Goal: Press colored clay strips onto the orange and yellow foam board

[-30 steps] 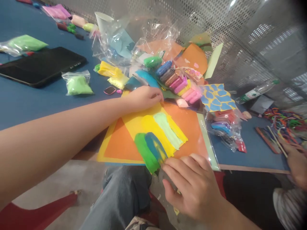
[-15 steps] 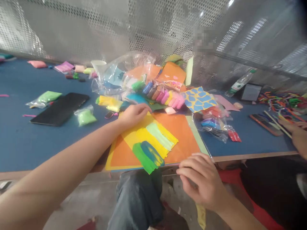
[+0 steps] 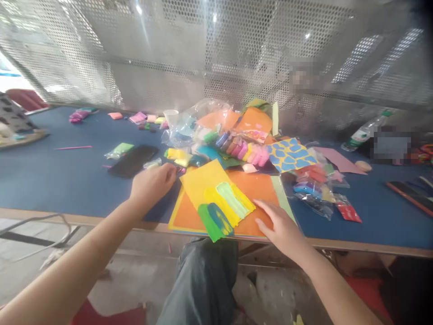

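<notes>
A yellow sheet [image 3: 199, 180] lies askew on larger orange paper [image 3: 250, 180] at the table's front edge. Smeared over its lower half are bright yellow clay [image 3: 216, 198], a pale green strip [image 3: 232, 198], a green strip [image 3: 209, 221] and a blue patch with yellow streaks [image 3: 218, 216]. My left hand [image 3: 154, 183] is left of the sheet, its fingers curled in beside a small dark piece with pink; what they hold, if anything, is hidden. My right hand [image 3: 279, 225] has its fingers apart by the sheet's right corner, over the orange paper, holding nothing.
Behind the sheet are packs of coloured clay [image 3: 243, 149], a clear plastic bag [image 3: 186, 126] and a blue-and-yellow patterned sheet [image 3: 291, 155]. Left stands a black tablet-like slab [image 3: 133, 161]; right, bagged clay [image 3: 309, 185], a red packet [image 3: 348, 210] and a bottle [image 3: 363, 133].
My left hand has left the top of the yellow sheet and moved left. My right hand has risen to the sheet's right side, fingers extended. The view has swung left.
</notes>
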Tool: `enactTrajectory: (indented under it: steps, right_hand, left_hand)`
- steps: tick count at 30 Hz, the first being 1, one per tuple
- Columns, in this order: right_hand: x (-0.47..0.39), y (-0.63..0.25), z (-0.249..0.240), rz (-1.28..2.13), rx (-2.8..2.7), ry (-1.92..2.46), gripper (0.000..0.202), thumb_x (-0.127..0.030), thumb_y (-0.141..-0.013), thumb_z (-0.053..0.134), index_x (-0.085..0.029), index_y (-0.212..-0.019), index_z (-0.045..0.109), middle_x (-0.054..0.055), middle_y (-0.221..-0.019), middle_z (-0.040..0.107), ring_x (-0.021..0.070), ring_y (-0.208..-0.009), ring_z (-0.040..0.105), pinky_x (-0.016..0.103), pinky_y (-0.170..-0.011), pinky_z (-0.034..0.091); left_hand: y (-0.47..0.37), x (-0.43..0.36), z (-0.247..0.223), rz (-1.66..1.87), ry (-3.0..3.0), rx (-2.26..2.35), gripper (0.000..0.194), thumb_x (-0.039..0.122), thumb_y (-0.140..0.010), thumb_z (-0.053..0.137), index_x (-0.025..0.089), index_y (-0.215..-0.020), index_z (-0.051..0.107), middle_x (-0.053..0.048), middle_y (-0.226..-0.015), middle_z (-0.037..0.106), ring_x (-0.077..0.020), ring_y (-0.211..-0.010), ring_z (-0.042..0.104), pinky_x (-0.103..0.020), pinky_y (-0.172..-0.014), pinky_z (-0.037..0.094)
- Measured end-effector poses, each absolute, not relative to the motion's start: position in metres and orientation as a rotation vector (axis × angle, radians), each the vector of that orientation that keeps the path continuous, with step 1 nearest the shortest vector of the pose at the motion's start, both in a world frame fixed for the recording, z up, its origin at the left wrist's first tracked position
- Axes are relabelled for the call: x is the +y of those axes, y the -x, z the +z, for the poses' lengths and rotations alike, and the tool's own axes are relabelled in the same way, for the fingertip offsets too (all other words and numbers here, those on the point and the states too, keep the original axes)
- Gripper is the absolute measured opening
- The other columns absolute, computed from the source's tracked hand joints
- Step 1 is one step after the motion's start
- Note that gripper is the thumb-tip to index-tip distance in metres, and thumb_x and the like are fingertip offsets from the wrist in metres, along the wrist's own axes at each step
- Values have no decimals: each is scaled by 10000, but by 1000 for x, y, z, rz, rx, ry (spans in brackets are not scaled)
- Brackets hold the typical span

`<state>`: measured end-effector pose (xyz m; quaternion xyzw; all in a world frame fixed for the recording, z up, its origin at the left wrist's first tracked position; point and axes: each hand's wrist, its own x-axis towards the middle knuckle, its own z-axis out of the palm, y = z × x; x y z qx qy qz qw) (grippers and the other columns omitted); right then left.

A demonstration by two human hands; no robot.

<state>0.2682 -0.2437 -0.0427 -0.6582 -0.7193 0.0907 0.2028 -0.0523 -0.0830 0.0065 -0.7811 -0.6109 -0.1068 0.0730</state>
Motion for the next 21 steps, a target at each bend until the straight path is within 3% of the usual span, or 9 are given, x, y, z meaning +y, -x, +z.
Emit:
enactTrajectory:
  steps: [5,12,15,17,19,21]
  right_hand:
    - [-245,-270,-45,314,-2024,1743,429,-307,-884,458,-213,-1296,534,97,-1364,559,274,-1307,477,545,-1138,305]
    - [-247,-265,-33,518,-1980,1718,366,-321,-880,483,-254,-1222,595,66,-1335,588,266,-1306,479,543,-1145,285]
    - [-247,-265,-20,638,-1943,1725,354,-356,-889,483,-259,-1207,602,67,-1325,596,270,-1297,488,518,-1131,320]
    - [-243,-263,-9,687,-1944,1712,348,-348,-888,483,-255,-1204,596,65,-1307,607,258,-1269,514,490,-1116,353]
    - [-235,-259,1,716,-1973,1662,349,-327,-888,480,-249,-1211,586,66,-1312,597,237,-1241,536,443,-1087,400]
    - [-223,-254,8,726,-2043,1572,358,-314,-884,488,-247,-1224,581,68,-1327,584,224,-1237,539,406,-1072,416]
  left_hand:
    - [59,-86,-9,-275,2564,-1739,420,418,-927,297,206,-899,659,-85,-993,695,-258,-920,632,-316,-669,415]
    - [37,-75,-3,-312,2527,-1895,395,484,-900,375,198,-849,643,-78,-862,696,-269,-808,632,-328,-614,414]
    - [28,-61,3,-356,2386,-1625,317,341,-913,400,151,-1019,630,-130,-1005,681,-304,-981,602,-366,-755,433]
    - [17,-47,6,-309,2460,-1399,336,207,-920,375,188,-1187,576,-110,-1162,641,-270,-1103,557,-351,-853,411]
    - [4,-31,8,-151,2597,-1158,432,115,-894,390,256,-1281,520,-72,-1235,614,-236,-1132,542,-332,-885,390]
    - [-7,-17,8,-51,2642,-1075,431,95,-847,463,222,-1251,549,-95,-1193,633,-253,-1098,560,-340,-865,390]
